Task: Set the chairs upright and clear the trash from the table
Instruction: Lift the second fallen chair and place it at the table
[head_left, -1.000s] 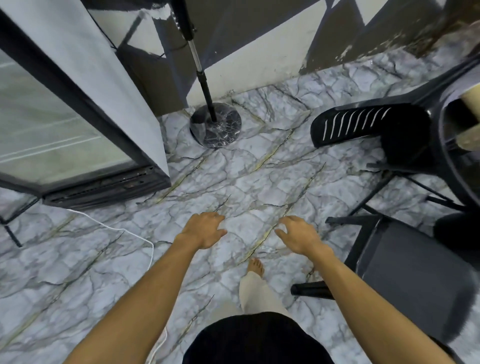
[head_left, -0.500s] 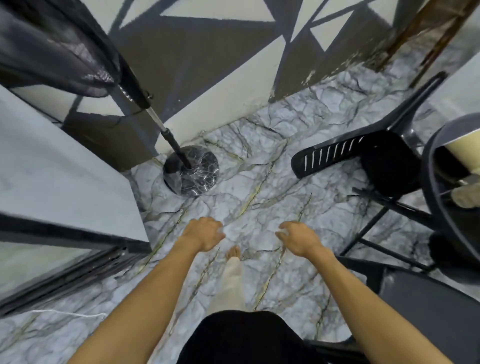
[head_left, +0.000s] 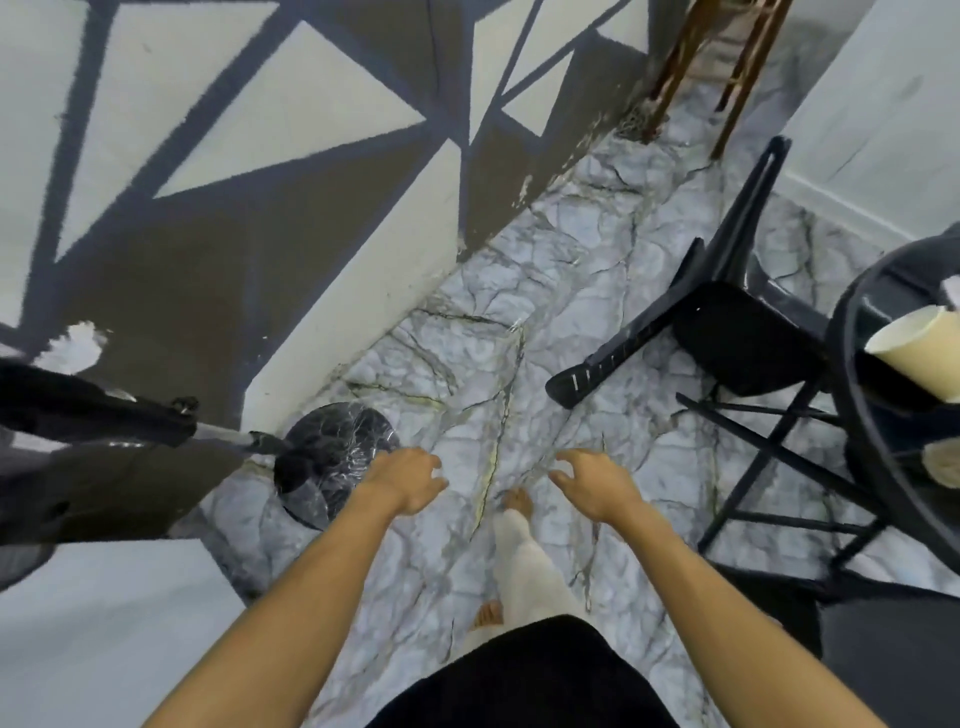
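While left hand (head_left: 410, 480) and right hand (head_left: 597, 480) hover empty, fingers curled, black slatted chair (head_left: 727, 322) lies tipped on marble floor (head_left: 519, 322).

Open marble floor (head_left: 467, 364) ahead of my hands; fan base (head_left: 337, 457) blocks left, toppled black chair (head_left: 727, 332) and round worktop (head_left: 852, 415) crowd the right.

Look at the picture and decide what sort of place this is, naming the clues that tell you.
Probably a small café or casual eatery, though that is a guess. Clues: a round dark table with a paper cup lying on it, a black chair tipped onto the marble-patterned floor, and a geometric painted wall.
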